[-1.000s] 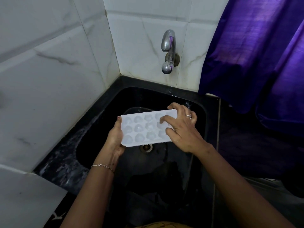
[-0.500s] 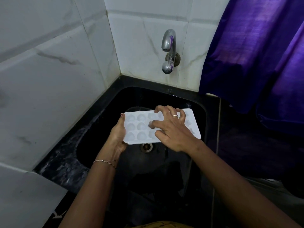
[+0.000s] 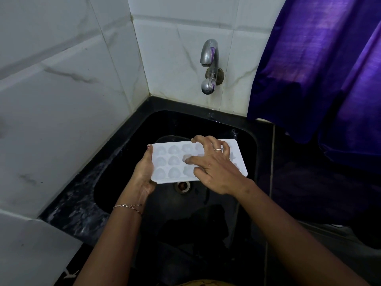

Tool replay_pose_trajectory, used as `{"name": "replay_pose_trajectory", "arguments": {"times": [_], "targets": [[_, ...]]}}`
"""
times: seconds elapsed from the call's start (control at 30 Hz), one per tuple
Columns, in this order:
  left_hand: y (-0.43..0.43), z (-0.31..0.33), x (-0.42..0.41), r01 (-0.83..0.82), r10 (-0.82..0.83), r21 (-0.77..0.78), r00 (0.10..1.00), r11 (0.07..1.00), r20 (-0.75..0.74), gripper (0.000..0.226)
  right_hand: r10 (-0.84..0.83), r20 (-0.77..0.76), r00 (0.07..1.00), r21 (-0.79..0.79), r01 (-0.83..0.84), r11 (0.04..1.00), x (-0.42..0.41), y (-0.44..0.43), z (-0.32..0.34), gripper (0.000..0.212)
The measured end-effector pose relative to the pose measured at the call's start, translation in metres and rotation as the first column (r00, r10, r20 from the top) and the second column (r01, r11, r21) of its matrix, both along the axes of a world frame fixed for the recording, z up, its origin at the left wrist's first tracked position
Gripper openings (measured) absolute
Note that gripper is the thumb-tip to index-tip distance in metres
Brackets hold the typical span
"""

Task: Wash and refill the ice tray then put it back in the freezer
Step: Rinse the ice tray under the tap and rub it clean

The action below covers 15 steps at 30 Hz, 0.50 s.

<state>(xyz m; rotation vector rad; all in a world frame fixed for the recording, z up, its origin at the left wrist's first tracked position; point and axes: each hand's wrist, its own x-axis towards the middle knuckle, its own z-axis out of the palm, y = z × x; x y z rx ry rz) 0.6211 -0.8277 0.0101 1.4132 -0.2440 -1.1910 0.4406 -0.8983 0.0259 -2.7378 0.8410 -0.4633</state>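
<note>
The fingers (image 3: 203, 141) of the right hand (image 3: 214, 172) are spread and curled down onto the top of the ice tray (image 3: 171, 162), tips pressing into its moulded pockets — I see a ring (image 3: 218, 149) on one of them. From where I watch, the left hand (image 3: 144, 172) holds the tray's left short end, thumb up along the edge and the rest of its fingers hidden underneath, so I count that end as firmly gripped. The right hand rests on the tray from above rather than wrapping it; I cannot tell whether it pinches the far rim.

The tray is white, with three rows of rounded pockets, held roughly level above the black sink (image 3: 127, 153), clear of the basin floor. The drain (image 3: 182, 185) shows just below the tray's near edge. The tray sits in front of and below the tap (image 3: 209, 65), which is mounted on the white tiled wall (image 3: 61, 100); I see no water running from the spout.

A thin bracelet (image 3: 127, 207) circles the left wrist. The dark tabletop (image 3: 74, 207) beside the sink on the left looks wet and speckled. A purple curtain (image 3: 319, 69) hangs on the right — its lower edge reaches down near the sink's back right corner.
</note>
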Motion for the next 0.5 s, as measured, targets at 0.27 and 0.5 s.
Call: {"name": "replay_pose_trajectory", "arguments": {"times": [0.27,0.5], "targets": [[0.003,-0.002,0.007,0.057,-0.057,-0.013,0.998,0.998,0.007,0.063,-0.074,0.004,0.997,-0.012,0.074,0.997,0.001,0.009,-0.004,0.043],[0.004,-0.003,0.001,0.06,-0.06,-0.017,0.998,0.998,-0.003,0.058,-0.064,0.047,0.997,0.015,0.064,0.998,0.002,0.012,0.004,0.043]]}}
